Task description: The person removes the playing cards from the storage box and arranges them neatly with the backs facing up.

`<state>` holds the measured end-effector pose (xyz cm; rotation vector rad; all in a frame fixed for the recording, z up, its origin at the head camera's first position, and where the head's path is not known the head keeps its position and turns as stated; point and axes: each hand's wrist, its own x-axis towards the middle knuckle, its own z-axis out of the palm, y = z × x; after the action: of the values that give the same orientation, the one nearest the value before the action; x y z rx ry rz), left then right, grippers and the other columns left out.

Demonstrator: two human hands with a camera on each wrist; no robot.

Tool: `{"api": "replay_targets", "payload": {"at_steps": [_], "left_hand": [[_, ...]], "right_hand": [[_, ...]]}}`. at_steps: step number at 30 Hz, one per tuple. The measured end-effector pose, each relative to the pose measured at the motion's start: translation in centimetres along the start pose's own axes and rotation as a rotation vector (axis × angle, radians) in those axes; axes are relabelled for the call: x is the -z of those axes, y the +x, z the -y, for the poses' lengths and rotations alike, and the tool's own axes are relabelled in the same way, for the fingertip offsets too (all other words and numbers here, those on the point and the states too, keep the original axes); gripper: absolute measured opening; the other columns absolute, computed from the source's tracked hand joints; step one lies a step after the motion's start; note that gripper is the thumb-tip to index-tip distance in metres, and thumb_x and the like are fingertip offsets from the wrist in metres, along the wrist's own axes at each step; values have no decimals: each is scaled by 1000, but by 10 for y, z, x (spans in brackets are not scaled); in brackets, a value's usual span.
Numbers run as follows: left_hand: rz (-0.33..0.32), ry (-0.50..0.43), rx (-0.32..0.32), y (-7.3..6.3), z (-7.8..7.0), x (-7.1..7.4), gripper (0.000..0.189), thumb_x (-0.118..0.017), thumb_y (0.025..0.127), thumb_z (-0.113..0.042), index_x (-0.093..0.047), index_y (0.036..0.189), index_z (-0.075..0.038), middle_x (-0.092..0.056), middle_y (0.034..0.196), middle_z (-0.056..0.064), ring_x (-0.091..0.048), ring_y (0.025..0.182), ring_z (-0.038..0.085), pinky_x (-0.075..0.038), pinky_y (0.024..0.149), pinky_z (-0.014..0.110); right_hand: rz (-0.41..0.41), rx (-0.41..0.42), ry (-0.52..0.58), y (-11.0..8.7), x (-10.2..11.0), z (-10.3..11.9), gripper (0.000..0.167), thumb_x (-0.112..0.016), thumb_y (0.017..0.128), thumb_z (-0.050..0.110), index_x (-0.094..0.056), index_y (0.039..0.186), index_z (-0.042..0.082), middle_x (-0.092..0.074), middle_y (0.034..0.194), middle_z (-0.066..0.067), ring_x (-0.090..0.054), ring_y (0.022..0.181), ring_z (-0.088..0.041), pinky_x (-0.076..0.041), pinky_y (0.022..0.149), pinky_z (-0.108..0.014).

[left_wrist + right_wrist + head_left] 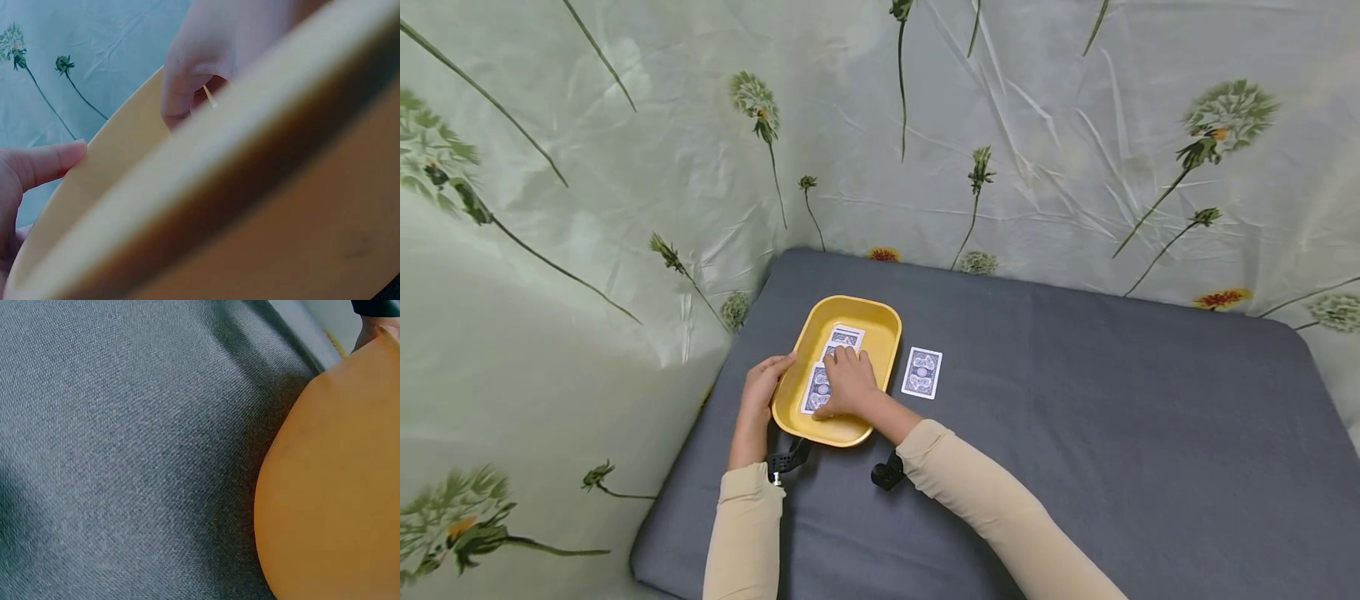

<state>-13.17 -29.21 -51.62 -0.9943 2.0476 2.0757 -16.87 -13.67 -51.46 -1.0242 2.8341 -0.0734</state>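
Note:
A yellow tray (887, 321) with rounded corners stands on a grey padded surface. My left hand (762, 396) grips its left rim; in the left wrist view one fingertip (74, 153) lies on the rim. Inside the tray, my right hand (852, 383) reaches down with bent fingers and holds a blue-backed playing card (815, 390) between thumb and fingers. Another card (847, 337) lies farther up in the tray, partly covered by that hand. In the left wrist view the near wall hides the cards' faces and most of the right fingertips. The right wrist view catches only the tray's outside (331, 487).
A single blue-backed card (922, 372) lies on the grey surface (1075, 433), just right of the tray. Behind and to the left hangs a pale sheet (850, 125) printed with dandelions. Black wrist-camera mounts (887, 472) sit beneath the forearms.

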Motion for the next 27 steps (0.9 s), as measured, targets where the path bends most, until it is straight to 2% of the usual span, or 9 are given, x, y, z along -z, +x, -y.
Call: {"api": "replay_targets", "payload": {"at_steps": [7, 27], "left_hand": [[4, 8, -17, 1, -2, 0, 41, -66, 85, -36, -58, 104, -1, -59, 73, -4, -58, 64, 10, -48, 59, 23], [15, -6, 28, 3, -1, 2, 34, -66, 85, -37, -57, 99, -8, -58, 77, -4, -57, 67, 10, -48, 59, 24]], "right_hand": [[-1, 8, -8, 2, 0, -1, 95, -69, 52, 77, -49, 117, 11, -46, 109, -3, -42, 97, -18, -33, 77, -32], [-5, 34, 4, 4, 2, 0, 91, -70, 51, 76, -51, 110, 9, -45, 101, -5, -38, 92, -20, -30, 78, -32]]}}
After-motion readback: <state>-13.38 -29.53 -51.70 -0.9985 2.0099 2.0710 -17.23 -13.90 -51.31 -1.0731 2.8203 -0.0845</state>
